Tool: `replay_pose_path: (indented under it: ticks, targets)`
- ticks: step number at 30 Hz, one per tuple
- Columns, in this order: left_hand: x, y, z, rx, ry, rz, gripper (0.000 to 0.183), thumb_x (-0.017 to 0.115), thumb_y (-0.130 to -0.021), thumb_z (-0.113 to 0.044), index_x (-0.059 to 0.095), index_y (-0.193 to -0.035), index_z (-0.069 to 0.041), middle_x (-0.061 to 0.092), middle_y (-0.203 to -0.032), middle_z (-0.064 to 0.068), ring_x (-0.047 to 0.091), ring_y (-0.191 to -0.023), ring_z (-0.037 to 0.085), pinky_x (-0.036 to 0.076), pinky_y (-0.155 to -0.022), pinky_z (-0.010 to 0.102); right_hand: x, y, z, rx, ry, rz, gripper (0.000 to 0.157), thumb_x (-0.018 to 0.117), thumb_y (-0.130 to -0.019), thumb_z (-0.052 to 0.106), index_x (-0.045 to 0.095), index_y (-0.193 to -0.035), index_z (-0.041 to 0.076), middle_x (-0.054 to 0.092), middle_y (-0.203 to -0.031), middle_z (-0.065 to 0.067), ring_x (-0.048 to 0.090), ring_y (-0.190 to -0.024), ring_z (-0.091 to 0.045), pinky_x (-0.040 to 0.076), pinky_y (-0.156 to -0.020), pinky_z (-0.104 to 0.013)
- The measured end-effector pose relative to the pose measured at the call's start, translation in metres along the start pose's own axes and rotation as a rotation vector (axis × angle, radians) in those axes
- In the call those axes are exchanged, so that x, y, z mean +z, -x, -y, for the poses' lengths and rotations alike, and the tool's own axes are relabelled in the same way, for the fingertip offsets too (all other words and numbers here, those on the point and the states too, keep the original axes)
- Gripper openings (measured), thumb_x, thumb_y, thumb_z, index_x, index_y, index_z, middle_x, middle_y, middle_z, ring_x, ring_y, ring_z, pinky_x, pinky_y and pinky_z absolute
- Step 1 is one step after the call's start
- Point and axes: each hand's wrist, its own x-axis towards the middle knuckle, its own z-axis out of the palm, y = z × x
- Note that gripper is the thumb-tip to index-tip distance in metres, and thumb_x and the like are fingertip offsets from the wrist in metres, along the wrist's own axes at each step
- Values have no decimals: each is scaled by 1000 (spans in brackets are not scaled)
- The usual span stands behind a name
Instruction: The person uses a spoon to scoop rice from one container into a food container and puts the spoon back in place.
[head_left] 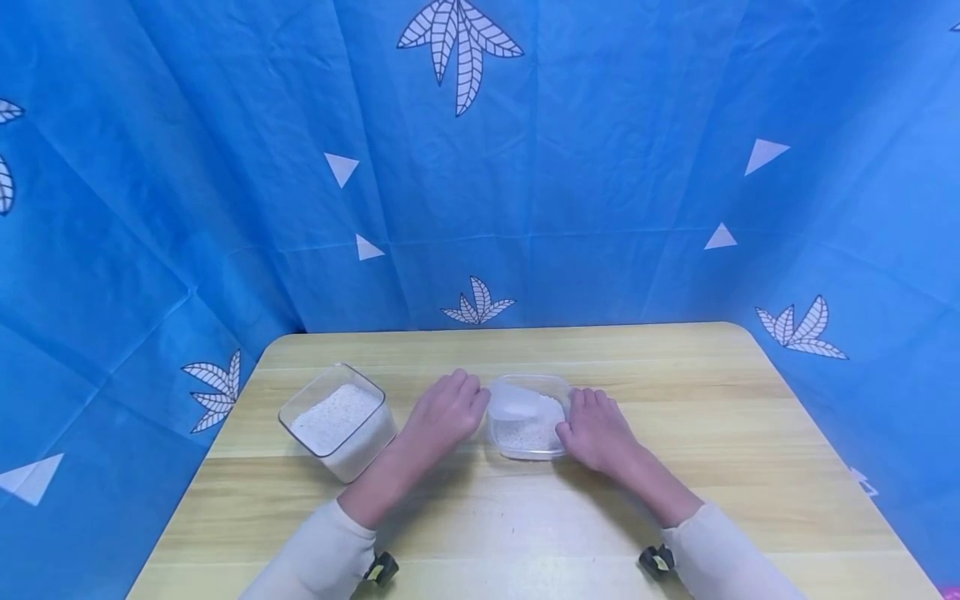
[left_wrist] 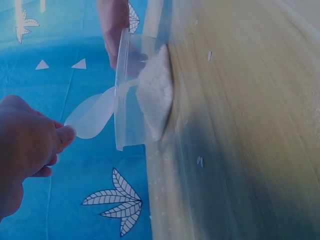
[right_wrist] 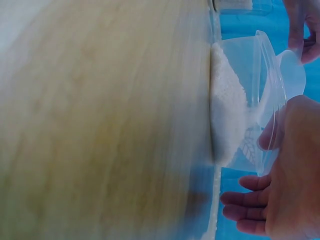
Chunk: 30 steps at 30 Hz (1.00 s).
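My left hand (head_left: 450, 410) pinches a translucent plastic scoop (left_wrist: 92, 112) by its end. The scoop tilts over the rim of a clear plastic container (head_left: 531, 455), and a thin white stream runs from it in the left wrist view. A sloping heap of white rice (right_wrist: 227, 107) lies in that container. At the container's right side, my right hand (head_left: 598, 429) holds the wall, thumb over the rim (right_wrist: 267, 137) and the other fingers outside. Left of my left hand stands a taller clear square box (head_left: 360, 450), with more white rice (head_left: 337, 417) in it.
Both containers stand on a light wooden table (head_left: 675, 400). A few loose rice grains (left_wrist: 201, 161) lie on its surface. Behind and at both sides hangs a blue curtain (head_left: 600, 167) with white leaf and triangle prints.
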Motion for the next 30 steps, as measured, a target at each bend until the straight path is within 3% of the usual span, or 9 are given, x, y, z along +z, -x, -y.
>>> replay_pose_path:
  ticks: [3, 7, 12, 15, 19, 25, 30]
  targets:
    - [-2, -2, 0, 37, -42, -54, 46, 17, -87, 5, 62, -93, 3, 54, -82, 12, 44, -70, 22, 39, -54, 25, -1, 0, 1, -3, 0, -4, 34, 48, -81, 28, 46, -97, -2, 44, -84, -10, 41, -82, -28, 36, -72, -40]
    - [-5, -4, 0, 77, -108, -92, 43, 19, -88, 7, 62, -90, 3, 54, -80, 12, 45, -68, 21, 38, -52, 24, 1, 0, 1, 4, -5, -5, 34, 48, -81, 28, 46, -98, -1, 44, -86, -10, 41, -84, -27, 36, -73, -39]
    - [-10, -4, 0, 69, -121, -23, 34, 27, -88, 7, 60, -95, 5, 55, -85, 13, 47, -72, 23, 42, -57, 26, 2, 0, 0, 9, -4, -3, 34, 47, -81, 28, 46, -99, -1, 43, -86, -9, 40, -85, -27, 36, -74, -39]
    - [-14, -2, 2, 47, -99, 23, 25, 40, -85, 6, 59, -101, 5, 56, -91, 15, 49, -78, 24, 45, -64, 27, 1, 0, 0, 9, -5, -4, 34, 47, -81, 27, 46, -99, -2, 44, -87, -10, 41, -86, -28, 36, -75, -40]
    - [-20, 2, 6, 4, -54, 18, 23, 54, -81, 2, 60, -103, 4, 57, -92, 14, 50, -80, 23, 46, -67, 28, 0, 0, 0, 6, -9, -4, 34, 48, -81, 28, 46, -99, -2, 45, -87, -11, 42, -86, -29, 36, -75, -41]
    - [-30, 9, 14, -68, -14, -11, 26, 58, -78, 2, 60, -104, 1, 56, -90, 10, 48, -78, 20, 44, -63, 25, 2, 0, -1, 4, -8, 2, 35, 46, -82, 29, 45, -100, -2, 44, -87, -10, 41, -86, -28, 36, -76, -40]
    - [-35, 18, 21, -166, 113, -66, 21, 57, -83, -5, 62, -103, 1, 56, -87, 9, 48, -77, 19, 44, -62, 25, 2, 0, -1, -2, -5, 2, 33, 46, -82, 29, 45, -98, -1, 43, -86, -10, 41, -85, -28, 36, -74, -40]
